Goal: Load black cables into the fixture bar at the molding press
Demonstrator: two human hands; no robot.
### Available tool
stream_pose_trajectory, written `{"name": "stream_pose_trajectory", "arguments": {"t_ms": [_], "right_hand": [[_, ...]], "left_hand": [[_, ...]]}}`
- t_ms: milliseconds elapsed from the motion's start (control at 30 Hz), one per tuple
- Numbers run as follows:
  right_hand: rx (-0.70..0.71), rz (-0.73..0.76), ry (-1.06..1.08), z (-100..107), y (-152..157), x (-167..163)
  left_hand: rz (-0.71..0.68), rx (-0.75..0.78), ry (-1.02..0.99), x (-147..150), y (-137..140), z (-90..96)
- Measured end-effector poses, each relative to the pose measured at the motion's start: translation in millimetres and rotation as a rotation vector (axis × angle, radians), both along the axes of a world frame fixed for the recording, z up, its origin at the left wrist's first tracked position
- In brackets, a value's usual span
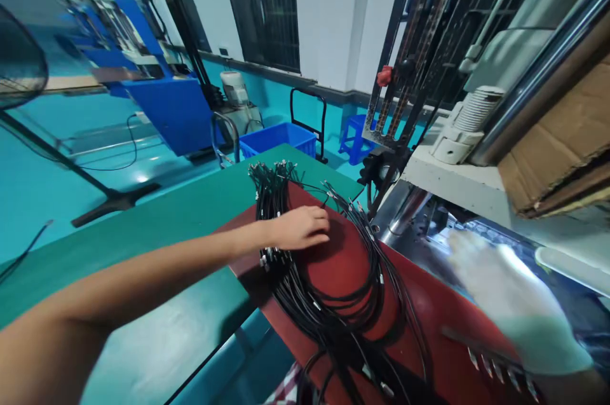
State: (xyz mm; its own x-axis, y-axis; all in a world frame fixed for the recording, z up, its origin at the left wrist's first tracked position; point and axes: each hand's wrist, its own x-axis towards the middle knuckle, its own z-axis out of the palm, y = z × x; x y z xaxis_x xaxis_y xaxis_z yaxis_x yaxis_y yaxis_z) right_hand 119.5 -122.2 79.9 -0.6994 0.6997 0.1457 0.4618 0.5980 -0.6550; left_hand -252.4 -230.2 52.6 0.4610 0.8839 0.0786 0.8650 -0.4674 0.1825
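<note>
My left hand [301, 227], bare, reaches over the red board and a bundle of black cables [305, 300]. Its fingers are curled together, and a thin dark cable passes just behind the knuckles; what the fingers hold, if anything, is hidden. Small metal ends show on the cables, bunched at the far edge. More cables [369, 227] curve in loops across the right side of the board. My right hand [509, 297], in a white glove, is smeared by motion beside the machine's lit metal bed [443, 233]. Below its wrist lies a dark strip [490, 354] with several shiny metal pieces.
The red board [333, 246] overlaps a green table [190, 214]. A machine with a pale platen [457, 182] and cardboard [562, 131] stands close on the right. Beyond the table are a blue crate [281, 138], a blue stool [355, 138] and a fan stand [114, 198].
</note>
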Motion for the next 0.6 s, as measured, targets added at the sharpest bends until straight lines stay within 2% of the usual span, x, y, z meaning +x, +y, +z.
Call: {"name": "stream_pose_trajectory", "arguments": {"t_ms": [67, 133, 167, 233, 300, 400, 600], "right_hand": [[-0.049, -0.101, -0.057, -17.9, -23.4, -20.3], [-0.072, -0.170, -0.170, -30.4, -39.9, -57.2], [-0.076, -0.196, -0.250, -34.5, -43.7, -78.3], [0.033, -0.288, -0.420, -39.7, -43.5, -117.0], [0.116, -0.299, -0.496, -43.1, -38.6, -144.0], [0.164, -0.222, -0.473, -49.5, -33.6, -161.1], [0.243, -0.037, -0.367, -60.1, -34.5, -160.9]], "left_hand": [[0.014, -0.030, 0.006, -42.6, -8.9, -5.2], [0.055, -0.001, 0.000, -67.4, -14.1, -15.0], [0.077, 0.019, -0.003, -73.2, -16.5, -20.2], [0.134, 0.060, 0.014, -76.1, -24.1, -28.9], [0.196, 0.097, 0.050, -74.3, -36.0, -34.2], [0.271, 0.144, 0.076, -73.6, -57.0, -37.2], [0.360, 0.122, 0.042, -73.8, -77.0, -37.2]]}}
